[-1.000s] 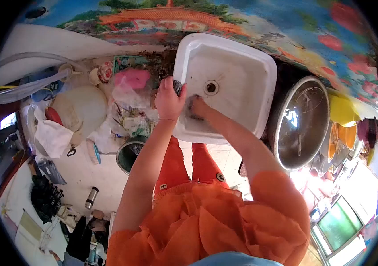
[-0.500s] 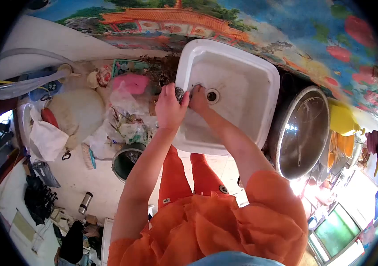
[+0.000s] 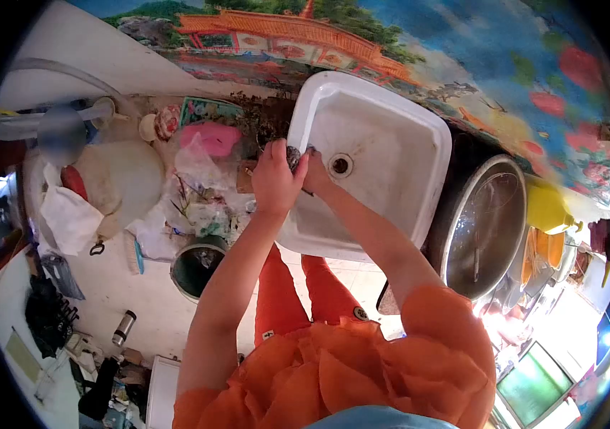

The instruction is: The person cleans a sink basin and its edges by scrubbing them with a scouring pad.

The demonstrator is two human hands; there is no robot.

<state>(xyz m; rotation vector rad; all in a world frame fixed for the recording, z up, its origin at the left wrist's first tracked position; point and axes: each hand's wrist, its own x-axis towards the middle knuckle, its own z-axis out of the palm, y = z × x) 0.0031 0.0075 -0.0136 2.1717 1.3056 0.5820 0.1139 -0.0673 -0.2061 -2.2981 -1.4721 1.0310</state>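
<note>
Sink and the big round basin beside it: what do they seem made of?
The sink looks like glazed ceramic, glossy white with thick rounded edges, though enamelled metal is possible. The round basin appears to be metal, perhaps stainless steel, given its thin, shiny grey rim.

Looks like a cluttered home kitchen or washing area, can't pin down which. White sink (image 3: 384, 164) with drain at center, big metal basin (image 3: 487, 229) just right of it, pagoda-and-flower wall covering (image 3: 291, 36) across the top. Plastic bags (image 3: 198, 164) and brush (image 3: 134, 256) at left, thermos-like flask (image 3: 124, 328) on the floor lower left.
</note>
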